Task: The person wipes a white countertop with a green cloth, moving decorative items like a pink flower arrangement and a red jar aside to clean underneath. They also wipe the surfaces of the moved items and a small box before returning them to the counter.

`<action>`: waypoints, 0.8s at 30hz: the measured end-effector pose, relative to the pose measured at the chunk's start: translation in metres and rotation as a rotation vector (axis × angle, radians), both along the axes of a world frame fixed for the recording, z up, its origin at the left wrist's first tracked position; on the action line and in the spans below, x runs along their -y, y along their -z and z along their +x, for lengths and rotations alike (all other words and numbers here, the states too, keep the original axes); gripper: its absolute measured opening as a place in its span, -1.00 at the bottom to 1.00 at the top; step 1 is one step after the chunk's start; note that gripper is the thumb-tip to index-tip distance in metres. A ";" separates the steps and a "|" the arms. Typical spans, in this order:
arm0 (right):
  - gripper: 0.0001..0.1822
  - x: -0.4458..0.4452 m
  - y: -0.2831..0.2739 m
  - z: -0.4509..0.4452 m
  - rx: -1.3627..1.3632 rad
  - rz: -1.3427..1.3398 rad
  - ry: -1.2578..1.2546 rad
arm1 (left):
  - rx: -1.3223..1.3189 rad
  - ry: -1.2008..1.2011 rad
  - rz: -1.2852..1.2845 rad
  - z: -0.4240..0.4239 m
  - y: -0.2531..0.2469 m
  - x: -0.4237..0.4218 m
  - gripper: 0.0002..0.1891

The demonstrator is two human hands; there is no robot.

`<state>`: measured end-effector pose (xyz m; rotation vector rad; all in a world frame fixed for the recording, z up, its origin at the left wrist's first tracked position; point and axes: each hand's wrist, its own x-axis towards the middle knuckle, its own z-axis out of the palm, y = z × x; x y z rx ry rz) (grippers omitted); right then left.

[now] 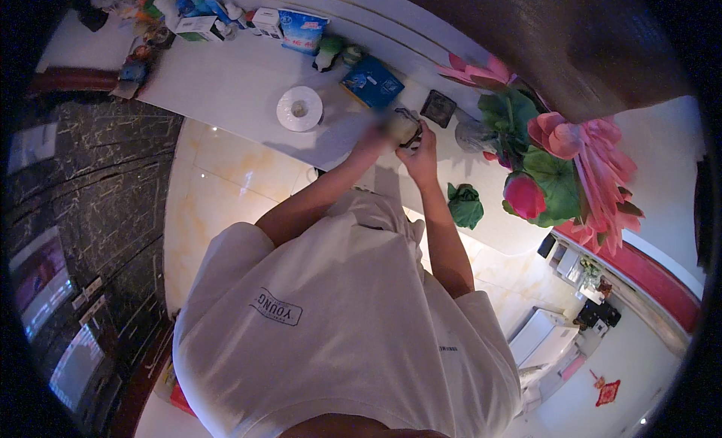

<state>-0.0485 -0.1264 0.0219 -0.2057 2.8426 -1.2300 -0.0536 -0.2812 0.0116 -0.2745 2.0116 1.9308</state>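
Over the white tabletop [225,82], my right hand [418,156] grips a small dark-edged object [406,126] with a pale, clear-looking face, thumb and fingers along its near right edge. My left hand [377,140] is at the left side of this object; a blur covers its fingers, so its grasp does not show. What the object is, I cannot tell. Just beyond it lies a dark blue box [372,82] with a yellowish edge. A dark square tray-like piece [438,108] rests to the right. A white wrapped roll [299,109] stands left of my hands.
Pink artificial lotus flowers [564,136] with green leaves rise on the right, by a clear vase [472,136]. A crumpled green item [466,206] lies near my right forearm. Along the back stand a blue packet [303,31], small cartons [198,29] and figurines [328,53].
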 end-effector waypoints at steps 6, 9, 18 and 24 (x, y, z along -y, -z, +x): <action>-0.11 -0.051 -0.007 -0.048 0.058 -0.215 0.067 | -0.276 0.030 0.109 -0.049 0.068 -0.048 -0.68; -0.12 -0.063 -0.016 -0.063 0.069 -0.289 0.042 | -0.062 -0.032 0.429 -0.068 0.023 -0.053 -0.56; -0.08 -0.109 0.073 -0.092 -0.116 0.108 0.172 | 0.089 -0.018 0.400 -0.087 0.026 -0.081 -0.45; -0.24 -0.082 0.037 -0.077 -0.005 -0.221 0.238 | 0.061 0.003 0.445 -0.087 0.054 -0.083 -0.43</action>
